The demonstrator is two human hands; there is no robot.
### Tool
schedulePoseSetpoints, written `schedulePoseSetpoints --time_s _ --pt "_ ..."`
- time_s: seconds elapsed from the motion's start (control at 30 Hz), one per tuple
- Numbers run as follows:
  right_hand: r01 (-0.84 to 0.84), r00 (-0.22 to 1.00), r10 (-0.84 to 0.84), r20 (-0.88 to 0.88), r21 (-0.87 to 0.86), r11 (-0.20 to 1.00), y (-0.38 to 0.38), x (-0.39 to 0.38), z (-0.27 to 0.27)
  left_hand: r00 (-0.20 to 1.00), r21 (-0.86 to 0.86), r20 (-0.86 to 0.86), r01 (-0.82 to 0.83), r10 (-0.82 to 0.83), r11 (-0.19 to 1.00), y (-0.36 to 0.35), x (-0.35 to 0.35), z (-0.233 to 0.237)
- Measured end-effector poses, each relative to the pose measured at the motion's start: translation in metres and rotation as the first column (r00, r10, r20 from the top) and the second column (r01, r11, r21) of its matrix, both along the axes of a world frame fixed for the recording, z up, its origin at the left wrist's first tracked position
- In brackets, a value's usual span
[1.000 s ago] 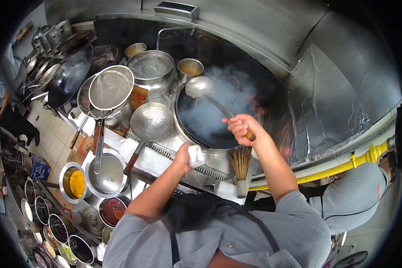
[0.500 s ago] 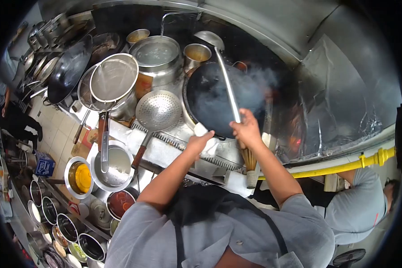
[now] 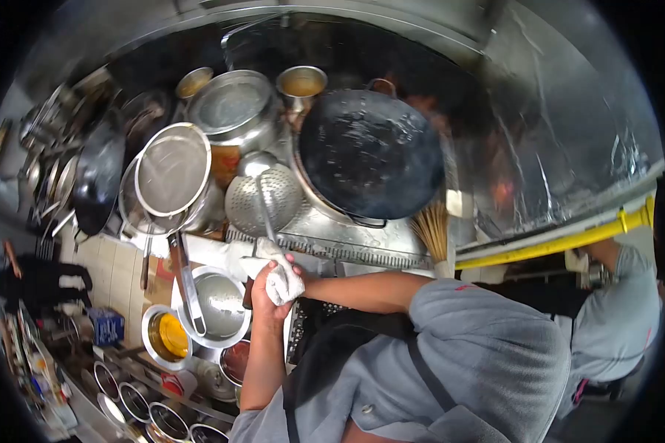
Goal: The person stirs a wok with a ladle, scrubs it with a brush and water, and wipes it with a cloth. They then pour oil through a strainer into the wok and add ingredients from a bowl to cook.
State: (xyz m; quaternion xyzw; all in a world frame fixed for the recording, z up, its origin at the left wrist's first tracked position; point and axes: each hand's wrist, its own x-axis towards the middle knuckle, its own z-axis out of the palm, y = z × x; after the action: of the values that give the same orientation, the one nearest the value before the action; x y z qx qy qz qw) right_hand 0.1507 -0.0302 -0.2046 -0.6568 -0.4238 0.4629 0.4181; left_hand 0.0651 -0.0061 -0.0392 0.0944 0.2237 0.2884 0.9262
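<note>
My left hand [image 3: 267, 299] is closed around a crumpled white cloth [image 3: 284, 284] in front of the stove. Right against it is my right hand [image 3: 300, 277], mostly hidden by the cloth and my left hand, with its fingers closed. From between them a metal ladle [image 3: 264, 199] points away from me, and its bowl hangs over the perforated skimmer [image 3: 281, 196]. The lower part of the ladle's handle disappears in the cloth. To the right, a dark wok [image 3: 369, 159] with wet, shiny patches sits on the burner, apart from both hands.
A bamboo brush [image 3: 431, 225] stands right of the wok. Behind are a large pot [image 3: 233, 107] and a small pot [image 3: 301, 83]. At left are a mesh strainer [image 3: 174, 170], a metal basin [image 3: 218, 306] and a bowl of yellow liquid [image 3: 171, 336]. Another person [image 3: 617, 295] is at right.
Both hands have moved left, away from the wok, and come together at the cloth. The ladle has swung from above the wok to over the skimmer. The smoke has thinned.
</note>
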Motion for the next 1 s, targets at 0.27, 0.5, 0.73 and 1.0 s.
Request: schedulePoseSetpoints --time_s 0.27,0.5,0.73,1.0 --pt "0.129 0.546 -0.044 0.837 -0.032 0.991 -0.203 0.173 0.143 0.859 -0.118 -0.421 0.268 -0.292 0.956 -0.007 0.068 -0.014" --pt "0.709 0.505 -0.093 0.858 -0.351 0.612 -0.288 0.231 0.115 0.811 -0.186 -0.303 0.466 -0.501 0.865 -0.02 0.161 -0.016" --pt "0.74 0.528 -0.722 -0.447 -0.175 0.65 -0.313 0.189 0.216 0.649 0.059 -0.745 0.294 -0.154 0.954 -0.034 0.242 -0.074" --pt "0.123 0.714 0.067 0.697 -0.219 0.968 -0.156 0.312 0.328 0.857 -0.153 -0.327 0.368 -0.399 0.917 -0.018 0.215 -0.07"
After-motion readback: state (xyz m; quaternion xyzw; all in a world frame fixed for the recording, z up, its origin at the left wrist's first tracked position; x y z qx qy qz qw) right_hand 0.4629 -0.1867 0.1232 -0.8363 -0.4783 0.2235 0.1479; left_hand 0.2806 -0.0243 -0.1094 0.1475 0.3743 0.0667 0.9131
